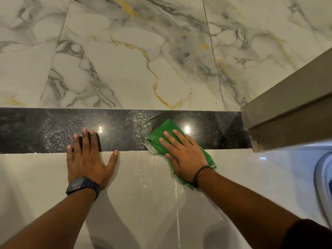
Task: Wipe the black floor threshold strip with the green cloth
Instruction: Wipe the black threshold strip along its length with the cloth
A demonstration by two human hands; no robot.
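The black floor threshold strip (122, 130) runs left to right across the middle of the view, speckled with white soapy swirls. A folded green cloth (161, 133) lies on its right part and hangs over onto the pale tile nearer me. My right hand (183, 155) presses flat on the cloth, fingers spread and pointing up-left. My left hand (88, 155) rests flat on the floor with fingers apart, fingertips on the strip and palm on the pale tile; it holds nothing. A dark watch is on the left wrist.
Marbled white, grey and gold tiles (134, 60) lie beyond the strip. A brown door frame (287, 108) closes off the strip's right end. A blue-white plastic rim (323, 186) shows at the right edge. Wet streaks and foam spots (177, 203) mark the pale tile.
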